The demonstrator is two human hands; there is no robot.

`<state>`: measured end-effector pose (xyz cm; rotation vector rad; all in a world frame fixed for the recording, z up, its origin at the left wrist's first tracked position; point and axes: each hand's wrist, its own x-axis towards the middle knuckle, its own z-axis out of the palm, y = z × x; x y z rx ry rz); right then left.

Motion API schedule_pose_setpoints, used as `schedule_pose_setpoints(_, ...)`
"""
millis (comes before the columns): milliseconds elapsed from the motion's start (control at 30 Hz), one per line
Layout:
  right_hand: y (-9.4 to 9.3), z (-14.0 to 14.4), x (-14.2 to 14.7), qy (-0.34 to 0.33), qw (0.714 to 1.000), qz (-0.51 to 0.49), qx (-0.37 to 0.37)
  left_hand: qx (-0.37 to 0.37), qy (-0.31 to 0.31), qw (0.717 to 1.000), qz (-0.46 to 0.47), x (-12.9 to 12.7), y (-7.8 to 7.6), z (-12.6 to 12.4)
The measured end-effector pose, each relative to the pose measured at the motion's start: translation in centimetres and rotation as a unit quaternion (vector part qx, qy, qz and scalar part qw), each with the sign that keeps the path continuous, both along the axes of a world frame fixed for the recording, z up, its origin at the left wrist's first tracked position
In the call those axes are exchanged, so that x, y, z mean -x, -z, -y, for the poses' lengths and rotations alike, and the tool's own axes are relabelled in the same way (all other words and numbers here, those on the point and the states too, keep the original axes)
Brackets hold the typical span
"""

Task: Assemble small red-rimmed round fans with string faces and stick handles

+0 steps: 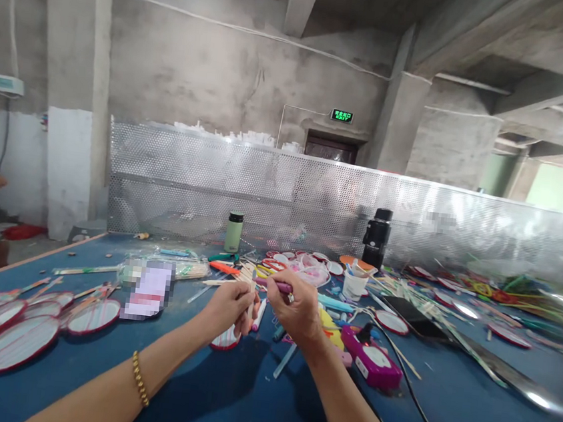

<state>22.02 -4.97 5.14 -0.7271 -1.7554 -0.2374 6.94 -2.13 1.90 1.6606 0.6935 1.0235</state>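
My left hand (231,308) grips a fan (226,339) by its stick; my right (295,313) pinches a pen (274,284), perhaps marking. Finished fans (17,334) lie left.

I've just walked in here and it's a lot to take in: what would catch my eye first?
Two hands, left and right, meet at centre over a blue table, gripping a small fan and a purple pen. Red-rimmed fans lie at far left.

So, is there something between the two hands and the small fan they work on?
No, nothing visible. The left hand grips the small fan by its stick, and the right hand, holding a purple pen, is right beside it.
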Motion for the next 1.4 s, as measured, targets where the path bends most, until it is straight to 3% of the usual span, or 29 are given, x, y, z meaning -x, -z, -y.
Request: schedule_pose_setpoints(1400,0.08,-0.20,-0.13,0.008,1.000,-0.001,-0.018,0.007,-0.005,1.000,0.009,0.04,0.01,0.01)
